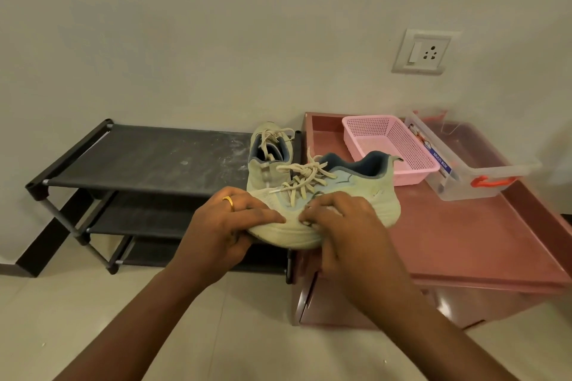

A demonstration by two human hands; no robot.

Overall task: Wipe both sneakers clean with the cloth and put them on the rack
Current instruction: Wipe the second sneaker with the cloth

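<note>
A pale green sneaker (359, 195) with cream laces is held in the air in front of the rack, toe to the left. My left hand (229, 223) grips its toe end. My right hand (343, 226) presses a small pale cloth (329, 210), mostly hidden under the fingers, against the sneaker's side near the sole. The second sneaker (267, 161) stands on the right end of the top shelf of the black shoe rack (139, 158), heel toward me.
The rack has lower shelves and stands against the wall. A pink-brown cabinet (464, 241) stands right of it, carrying a pink mesh basket (390, 145) and a clear box with red clips (470, 170). A wall socket (422, 51) is above. Tiled floor lies below.
</note>
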